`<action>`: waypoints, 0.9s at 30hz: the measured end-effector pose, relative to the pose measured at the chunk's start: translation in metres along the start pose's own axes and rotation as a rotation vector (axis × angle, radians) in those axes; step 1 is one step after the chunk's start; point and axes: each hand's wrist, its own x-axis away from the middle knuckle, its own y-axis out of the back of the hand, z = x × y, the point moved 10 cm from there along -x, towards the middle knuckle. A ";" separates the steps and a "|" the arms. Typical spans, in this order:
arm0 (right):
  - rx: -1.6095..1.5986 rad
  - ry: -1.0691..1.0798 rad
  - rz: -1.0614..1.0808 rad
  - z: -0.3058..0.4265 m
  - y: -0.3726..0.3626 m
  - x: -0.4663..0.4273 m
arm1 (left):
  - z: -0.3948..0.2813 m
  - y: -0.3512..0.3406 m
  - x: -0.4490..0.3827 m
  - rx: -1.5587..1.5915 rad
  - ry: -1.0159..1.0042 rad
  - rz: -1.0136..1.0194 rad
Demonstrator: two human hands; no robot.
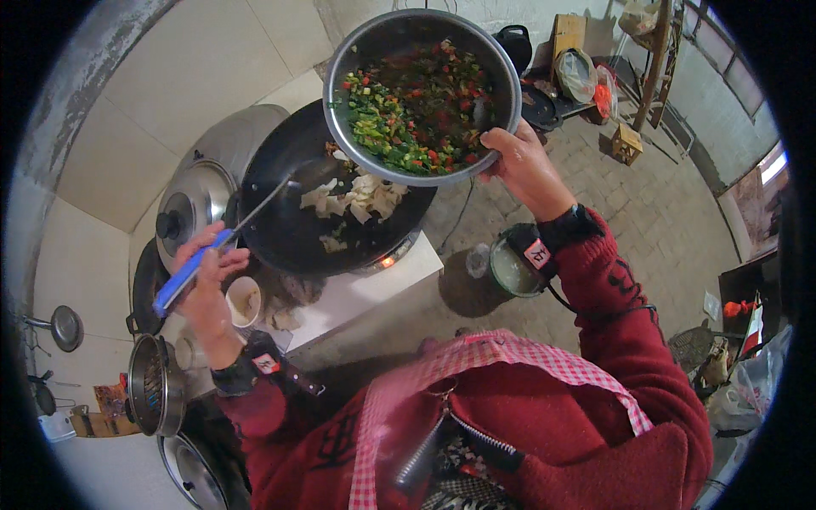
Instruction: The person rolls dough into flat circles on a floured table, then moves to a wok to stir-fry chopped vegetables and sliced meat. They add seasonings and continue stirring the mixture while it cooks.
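My right hand (519,162) grips the rim of a steel bowl (382,169) from the side. Inside it are chopped green and red vegetables (408,121), and it hangs over the far edge of a black wok (280,229). Pale, flat pieces of food (366,196) lie in the wok, with a few brown bits near the far side. My left hand (207,280) holds the blue handle (191,274) of a metal utensil, whose shaft reaches over the wok's left part. The bowl hides part of the wok.
A lit red light marks the cooker (387,261) under the wok, on a white counter (376,287). Left of it stands a lidded steel pot (197,191); a white cup (244,301) is near my left wrist. A green-rimmed bucket (515,268) stands on the brick floor (612,210).
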 end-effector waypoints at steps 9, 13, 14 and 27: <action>0.102 0.008 0.013 0.004 -0.001 -0.009 | -0.096 0.067 0.014 -0.058 -0.229 -0.268; 0.117 0.000 0.037 0.004 -0.003 -0.011 | -0.154 0.093 0.011 -0.001 -0.361 -0.361; 0.115 0.000 0.052 0.005 -0.005 -0.012 | -0.172 0.098 0.009 0.107 -0.443 -0.380; 0.075 0.027 0.091 0.013 -0.023 -0.010 | -0.167 -0.024 -0.028 0.290 -0.377 -0.209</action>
